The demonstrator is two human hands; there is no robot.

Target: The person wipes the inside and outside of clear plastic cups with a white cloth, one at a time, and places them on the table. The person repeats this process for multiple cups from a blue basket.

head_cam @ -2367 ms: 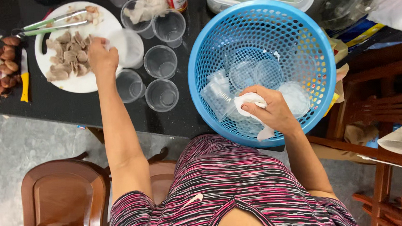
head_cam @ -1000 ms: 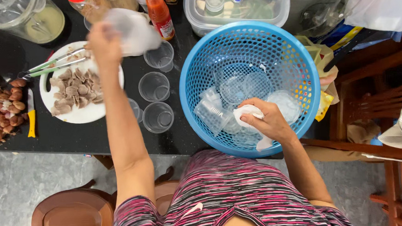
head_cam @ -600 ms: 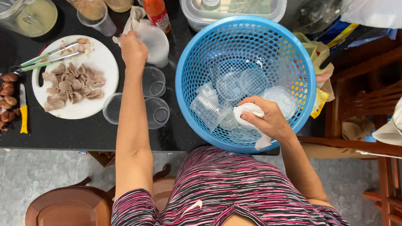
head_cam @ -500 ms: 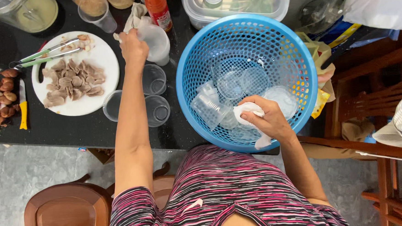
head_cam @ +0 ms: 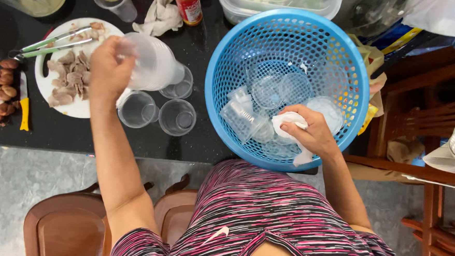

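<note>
since the frame half a second back, the left hand point(head_cam: 108, 72) has drawn away from the far edge of the black counter point(head_cam: 207, 139), toward the near edge, and now carries the stack of clear cups point(head_cam: 154, 67) tilted over the loose cups. the right hand point(head_cam: 311, 134) is unchanged, inside the blue basket point(head_cam: 220, 92).

left hand: fingers wrapped closed around the wide end of the stack, which lies on its side, just above one clear cup point(head_cam: 181, 89) standing on the counter. two more clear cups point(head_cam: 138, 109) and point(head_cam: 177, 116) stand upright beside each other near the counter's near edge, all apparently empty.

right hand: fingers closed on a white cloth point(head_cam: 290, 130), pressed down among the clear cups and lids point(head_cam: 253, 116) heaped in the basket bottom.

risks, as judged: the stack is held at one end only and tilted, so the outer cups could slide off. the two cups near the near edge could be knocked to the floor by the forearm. the basket overhangs the near edge toward the lap; a hard push with the cloth could tip it.

other containers: white plate point(head_cam: 83, 107) at the left end holds pale sliced pieces, with green-handled tongs point(head_cam: 52, 44) across its far rim. a clear lidded box point(head_cam: 283, 0) sits at the far edge, contents unclear.
</note>
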